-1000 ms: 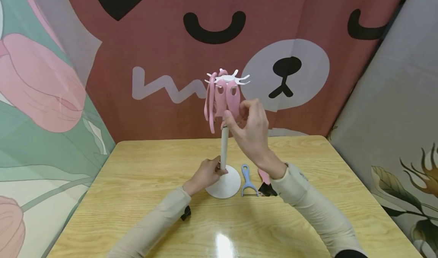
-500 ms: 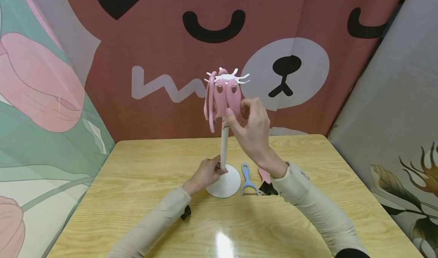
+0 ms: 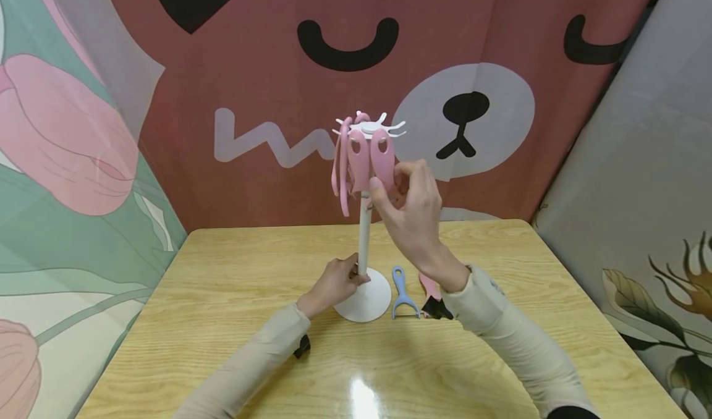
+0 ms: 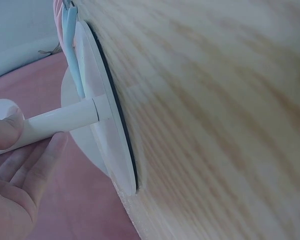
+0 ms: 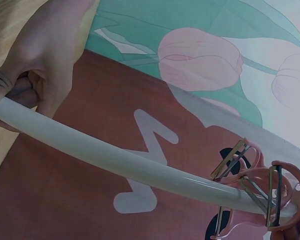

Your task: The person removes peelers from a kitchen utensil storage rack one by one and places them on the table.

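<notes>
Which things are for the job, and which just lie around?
Job things, I think:
- white stand, held by left hand
- pink peelers hanging on it, right hand pinching one

Just lying there, maybe for later:
- blue peeler
- pink tool, partly hidden

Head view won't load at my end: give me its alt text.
A person's right hand pinches a pink peeler hanging beside other pink utensils from a white stand, while the left hand grips its pole near the base. A blue peeler lies right of the base on the wooden table.
</notes>
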A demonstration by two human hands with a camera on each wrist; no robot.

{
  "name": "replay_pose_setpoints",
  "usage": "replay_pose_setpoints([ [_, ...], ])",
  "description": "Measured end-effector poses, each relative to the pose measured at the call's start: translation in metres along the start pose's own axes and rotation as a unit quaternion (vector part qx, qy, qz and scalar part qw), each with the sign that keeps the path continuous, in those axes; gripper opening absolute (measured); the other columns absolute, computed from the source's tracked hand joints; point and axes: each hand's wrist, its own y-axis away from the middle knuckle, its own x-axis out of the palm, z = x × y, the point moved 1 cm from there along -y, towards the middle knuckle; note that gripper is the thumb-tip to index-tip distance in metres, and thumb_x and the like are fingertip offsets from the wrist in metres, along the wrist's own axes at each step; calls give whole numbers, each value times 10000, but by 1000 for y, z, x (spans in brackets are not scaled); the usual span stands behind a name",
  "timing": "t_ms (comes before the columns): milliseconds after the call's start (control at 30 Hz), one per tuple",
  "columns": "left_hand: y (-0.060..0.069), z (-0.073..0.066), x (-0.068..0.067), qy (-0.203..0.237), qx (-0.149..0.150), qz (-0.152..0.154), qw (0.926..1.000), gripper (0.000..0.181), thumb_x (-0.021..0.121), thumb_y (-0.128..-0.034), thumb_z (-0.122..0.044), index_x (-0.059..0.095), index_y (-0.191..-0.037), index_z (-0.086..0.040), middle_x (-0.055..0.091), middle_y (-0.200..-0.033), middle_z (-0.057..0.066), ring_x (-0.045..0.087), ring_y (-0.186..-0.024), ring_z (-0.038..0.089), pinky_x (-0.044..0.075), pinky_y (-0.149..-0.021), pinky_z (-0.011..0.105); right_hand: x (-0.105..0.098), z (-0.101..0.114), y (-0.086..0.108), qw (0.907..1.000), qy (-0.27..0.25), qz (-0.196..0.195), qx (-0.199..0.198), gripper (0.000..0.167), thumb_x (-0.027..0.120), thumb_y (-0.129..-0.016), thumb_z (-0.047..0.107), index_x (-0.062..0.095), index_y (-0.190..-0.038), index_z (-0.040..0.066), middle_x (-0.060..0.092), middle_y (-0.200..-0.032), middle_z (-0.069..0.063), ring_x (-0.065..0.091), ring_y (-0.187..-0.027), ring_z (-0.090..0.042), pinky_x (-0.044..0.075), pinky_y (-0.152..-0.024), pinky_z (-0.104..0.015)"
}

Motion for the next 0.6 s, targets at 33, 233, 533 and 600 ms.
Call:
replay_pose_setpoints([
  [33,0,0,0,5,2,-1,10000,158,713,-926,-104,589,-998,-37,714,-879,110,710,-786,177,559,-652,233,0,0,0,10000,-4,-6,-8,362,571,-940,340,530,-985,-16,459,-836,-109,443,-695,-205,362,-613,-296],
  [233,0,0,0,16,32,-26,10000,159,714,-926,-104,587,-995,-37,711,-875,110,708,-780,175,558,-649,233,0,0,0,9999,-45,-111,-52,382,572,-945,358,530,-989,-20,461,-837,-118,452,-692,-211,371,-617,-297],
  [533,0,1,0,76,-4,-36,10000,161,717,-923,-105,592,-1000,-38,718,-881,109,710,-783,172,560,-655,237,0,1,1,9997,-113,-180,-79,392,564,-953,365,528,-1001,-22,467,-844,-123,468,-708,-217,391,-617,-305],
  [600,0,1,0,68,-8,-47,10000,161,719,-921,-103,593,-999,-42,718,-875,104,708,-777,167,559,-653,238,0,1,1,9996,-129,-217,-81,401,564,-959,375,528,-1000,-22,469,-846,-123,468,-714,-221,389,-621,-308],
])
